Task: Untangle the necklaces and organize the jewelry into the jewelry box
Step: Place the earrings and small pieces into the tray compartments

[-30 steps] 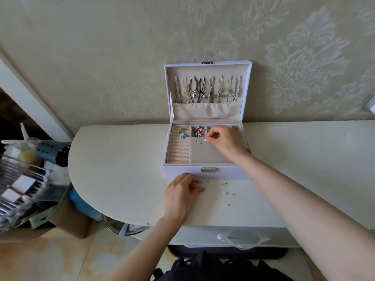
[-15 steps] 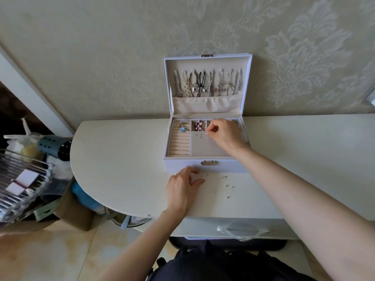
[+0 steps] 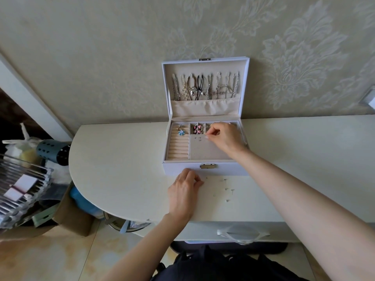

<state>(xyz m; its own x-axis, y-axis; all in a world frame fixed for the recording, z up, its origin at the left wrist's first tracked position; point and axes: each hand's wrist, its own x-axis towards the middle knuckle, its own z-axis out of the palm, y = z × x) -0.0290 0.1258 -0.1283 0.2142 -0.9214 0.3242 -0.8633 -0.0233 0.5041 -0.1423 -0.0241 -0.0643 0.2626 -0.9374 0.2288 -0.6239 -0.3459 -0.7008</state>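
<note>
Nearest you, your left hand (image 3: 183,194) rests on the table (image 3: 121,159) just in front of the jewelry box (image 3: 182,170), left of its latch (image 3: 207,166). Its fingers are curled under, and whether they hold anything cannot be told. A scatter of loose studs (image 3: 228,189) lies on the table in front of the box, right of that hand and apart from it. Inside the box, your right hand (image 3: 224,136) reaches in from the right over the flat pad (image 3: 203,151). Its thumb and forefinger are pressed together at the pad's back edge, but anything between them is too small to make out. A few pinned studs (image 3: 197,138) sit on the pad just left of those fingertips. The box's left side holds ring rolls (image 3: 177,147) with a blue flower piece (image 3: 180,132) at the back, and pink and dark earrings (image 3: 197,128) fill a back compartment. The necklaces (image 3: 205,87) hang side by side in the upright lid.
</note>
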